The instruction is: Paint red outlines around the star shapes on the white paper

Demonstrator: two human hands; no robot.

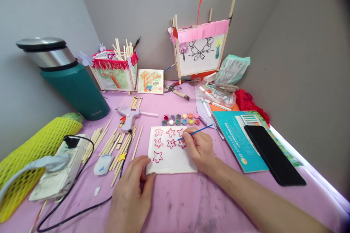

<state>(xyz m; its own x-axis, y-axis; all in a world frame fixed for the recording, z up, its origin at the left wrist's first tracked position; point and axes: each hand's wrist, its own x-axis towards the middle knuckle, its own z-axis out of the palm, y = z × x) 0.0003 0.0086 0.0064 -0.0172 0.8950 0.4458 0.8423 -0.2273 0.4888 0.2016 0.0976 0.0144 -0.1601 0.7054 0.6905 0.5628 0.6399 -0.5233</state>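
The square white sheet (172, 165) lies flat on the table (175, 216), spread with purple cloth, and I take it as my landmark. It carries seven star outlines (158, 157) in pinkish red: two rows of three and a single one below at the left (the right-hand ones are partly covered from where I watch). Over the sheet's right side, my right hand (199, 149) has its fingers pinching a thin blue paintbrush (201, 129), its tip at the middle star of the second row; I cannot tell whether it touches the surface. My left hand (133, 185) rests at the sheet's near left corner, thumb spread from the fingers, fingertips at the edge.

Just beyond the sheet sit two rows of small round paint pots (178, 121) in mixed colours. Left of it I see loose pale wooden sticks (96, 141), a small yellow star (121, 156) and a pale lilac glue gun (129, 118); farther left stands a tall teal bottle (75, 89) with a steel neck. Right of the sheet, a black rectangular phone (275, 156) lies partly over a turquoise printed booklet (229, 142).
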